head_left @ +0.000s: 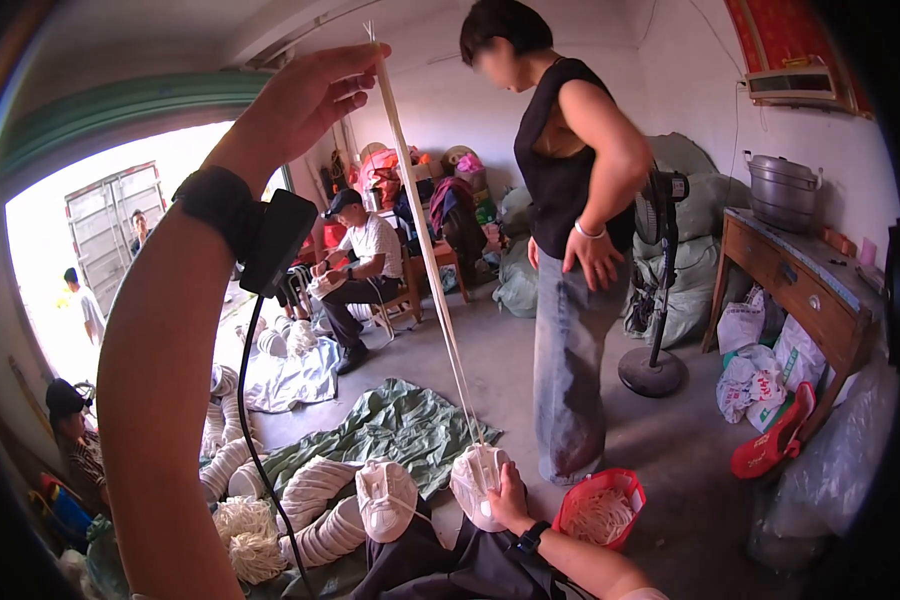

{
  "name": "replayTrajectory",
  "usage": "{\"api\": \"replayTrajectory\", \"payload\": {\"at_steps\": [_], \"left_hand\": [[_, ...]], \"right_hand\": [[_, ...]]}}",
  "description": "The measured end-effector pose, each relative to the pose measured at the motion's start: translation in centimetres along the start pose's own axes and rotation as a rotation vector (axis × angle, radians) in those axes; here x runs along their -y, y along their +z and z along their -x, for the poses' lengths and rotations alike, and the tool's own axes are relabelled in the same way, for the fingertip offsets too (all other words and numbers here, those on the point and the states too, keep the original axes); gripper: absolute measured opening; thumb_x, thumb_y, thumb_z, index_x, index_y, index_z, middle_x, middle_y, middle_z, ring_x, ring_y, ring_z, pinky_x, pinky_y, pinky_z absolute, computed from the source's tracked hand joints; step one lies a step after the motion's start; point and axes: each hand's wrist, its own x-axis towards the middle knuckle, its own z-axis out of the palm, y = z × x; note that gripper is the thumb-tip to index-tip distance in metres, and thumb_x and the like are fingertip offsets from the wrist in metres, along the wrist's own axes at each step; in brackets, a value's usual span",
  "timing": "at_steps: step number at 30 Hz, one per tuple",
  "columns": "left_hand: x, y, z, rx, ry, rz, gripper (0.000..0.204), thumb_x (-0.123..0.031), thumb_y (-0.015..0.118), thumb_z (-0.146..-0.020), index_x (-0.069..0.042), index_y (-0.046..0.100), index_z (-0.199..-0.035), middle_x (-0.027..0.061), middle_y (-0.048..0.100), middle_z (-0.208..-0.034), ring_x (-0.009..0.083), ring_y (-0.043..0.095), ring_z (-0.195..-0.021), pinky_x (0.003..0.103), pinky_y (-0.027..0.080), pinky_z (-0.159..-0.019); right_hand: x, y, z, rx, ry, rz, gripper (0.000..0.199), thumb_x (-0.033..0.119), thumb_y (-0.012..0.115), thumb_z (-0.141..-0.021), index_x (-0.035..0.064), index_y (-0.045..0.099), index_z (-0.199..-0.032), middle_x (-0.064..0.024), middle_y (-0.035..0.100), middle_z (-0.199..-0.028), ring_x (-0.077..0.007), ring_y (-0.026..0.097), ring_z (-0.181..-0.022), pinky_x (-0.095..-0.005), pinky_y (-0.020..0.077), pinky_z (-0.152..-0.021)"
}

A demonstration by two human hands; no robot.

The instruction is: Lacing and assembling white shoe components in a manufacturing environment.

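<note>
My left hand point(322, 92) is raised high at the upper left, with thumb and fingers closed on the ends of long white shoelaces point(422, 225). The laces run taut down to a white shoe point(478, 470) on my lap. Fingers of my right hand point(510, 500) are wrapped round that shoe's right side. Another white shoe point(384, 505) rests on my lap to the left, apart from both hands. A dark device is strapped to my left wrist, with a black cable hanging from it.
A red basket point(632, 488) of white laces stands right of my lap. Left lie stacked white shoe parts point(322, 490), lace bundles point(245, 525) and a green tarp point(395, 425). Ahead stands a person point(575, 150) beside a fan point(654, 372). A wooden table point(795, 262) is at right; others sit farther back.
</note>
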Motion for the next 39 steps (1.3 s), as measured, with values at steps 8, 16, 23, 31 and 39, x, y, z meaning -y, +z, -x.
{"api": "replayTrajectory", "payload": {"at_steps": [8,16,23,31,39], "left_hand": [[-1.6,-0.1,0.3,0.056,-0.020,0.022,0.027,-0.026,0.069,-0.092,-0.009,0.066,-0.112,-0.0022,0.065,-0.100,0.0073,0.057,-0.089,0.024,0.047,-0.080],[-3.7,1.5,1.6,0.155,-0.042,0.004,0.034,-0.031,0.071,-0.090,-0.010,0.063,-0.115,0.0053,0.064,-0.123,0.0080,0.056,-0.095,0.025,0.047,-0.086],[-4.5,1.8,2.5,0.199,-0.057,0.015,0.037,-0.033,0.071,-0.090,-0.010,0.062,-0.117,0.0063,0.064,-0.123,0.0087,0.056,-0.099,0.025,0.047,-0.088],[-3.7,1.1,2.3,0.189,-0.050,-0.026,0.039,-0.035,0.070,-0.090,-0.010,0.062,-0.118,0.0064,0.063,-0.124,0.0080,0.056,-0.098,0.025,0.046,-0.088],[-2.6,0.2,1.8,0.201,-0.004,-0.121,0.046,-0.040,0.067,-0.092,-0.010,0.059,-0.125,0.0038,0.061,-0.127,0.0072,0.053,-0.099,0.023,0.043,-0.091]], "right_hand": [[0.7,-0.2,0.3,-0.013,-0.041,0.027,0.072,0.012,0.061,-0.083,-0.0126,0.030,-0.142,-0.0363,0.032,-0.147,-0.0468,0.031,-0.139,-0.0449,0.0247,-0.118],[0.8,-0.7,1.4,-0.009,-0.054,0.053,0.073,0.012,0.062,-0.081,-0.0133,0.030,-0.142,-0.0366,0.033,-0.146,-0.0472,0.032,-0.138,-0.0457,0.0258,-0.117],[1.5,-1.3,2.8,0.013,-0.012,0.031,0.074,0.011,0.063,-0.080,-0.0136,0.029,-0.141,-0.0375,0.033,-0.145,-0.0477,0.032,-0.137,-0.0457,0.0258,-0.117],[1.4,-0.7,2.1,-0.003,-0.023,0.029,0.074,0.010,0.063,-0.079,-0.0136,0.030,-0.141,-0.0377,0.033,-0.144,-0.0482,0.032,-0.137,-0.0457,0.0269,-0.117],[0.8,0.8,0.3,-0.043,-0.067,0.047,0.067,0.009,0.058,-0.081,-0.0153,0.033,-0.138,-0.0382,0.036,-0.142,-0.0487,0.035,-0.134,-0.0485,0.0266,-0.116]]}}
